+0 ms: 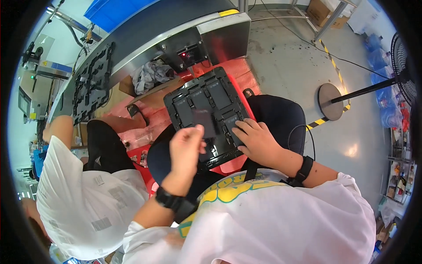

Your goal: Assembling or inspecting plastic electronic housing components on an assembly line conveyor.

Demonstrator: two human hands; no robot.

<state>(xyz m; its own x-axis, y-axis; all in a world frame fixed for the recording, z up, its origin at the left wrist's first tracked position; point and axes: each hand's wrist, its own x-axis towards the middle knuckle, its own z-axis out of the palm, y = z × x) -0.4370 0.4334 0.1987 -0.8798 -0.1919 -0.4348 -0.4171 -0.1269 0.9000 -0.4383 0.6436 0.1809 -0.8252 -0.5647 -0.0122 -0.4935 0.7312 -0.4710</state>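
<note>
A black moulded tray (181, 119) with several compartments rests tilted across my lap. Flat dark rectangular pieces lie in some of them, such as the flat piece (220, 96) at the far right. My left hand (184, 147) pinches another thin, dark rectangular plate (204, 123) between thumb and fingers, above the middle of the tray; motion blurs it. Stretched over the tray's right edge, my right hand (259, 140) has its fingertips on or close to a piece in the near right compartment. The near left compartment is partly hidden by my left hand.
To the left sits another person (96, 189) in a white shirt, one arm toward a similar black tray (93, 83) on the conveyor (176, 26). A blue bin (114, 13) stands beyond. A standing fan's round base (330, 102) is at right; a cable crosses the floor.
</note>
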